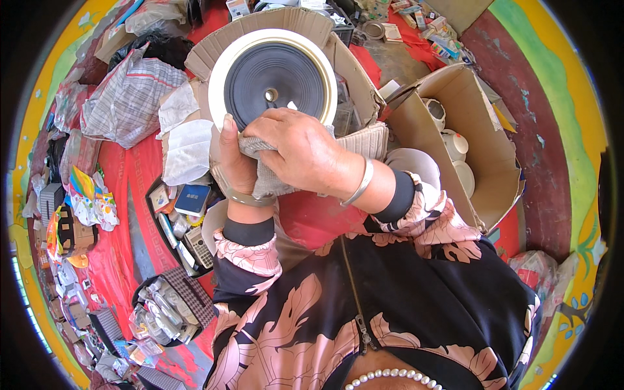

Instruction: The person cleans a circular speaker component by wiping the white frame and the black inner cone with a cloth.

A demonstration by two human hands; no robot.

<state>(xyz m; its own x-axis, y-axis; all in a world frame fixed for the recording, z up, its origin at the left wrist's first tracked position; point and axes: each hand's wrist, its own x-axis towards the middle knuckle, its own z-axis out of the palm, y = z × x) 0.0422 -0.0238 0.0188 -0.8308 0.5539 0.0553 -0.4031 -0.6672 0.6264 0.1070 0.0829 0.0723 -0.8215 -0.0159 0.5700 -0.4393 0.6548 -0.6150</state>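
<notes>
A round thing with a wide cream rim and a black, ring-grooved face [244,78] is tilted up in front of me over an open cardboard box. A small pale hole sits at its middle. My left hand [237,159] grips its lower left edge, thumb up against the rim, the other fingers mostly hidden. Closed round a bunched grey cloth [268,179], my right hand [305,146] presses at the lower part of the black face. Part of the cloth hangs between my two wrists.
The cardboard box [367,140] stands right before me. To its right, another open box [487,123] holds several white bowls [455,144]. At left are a plaid bag [133,97], a black tray of small items [177,224] and a checked box of packets [185,296].
</notes>
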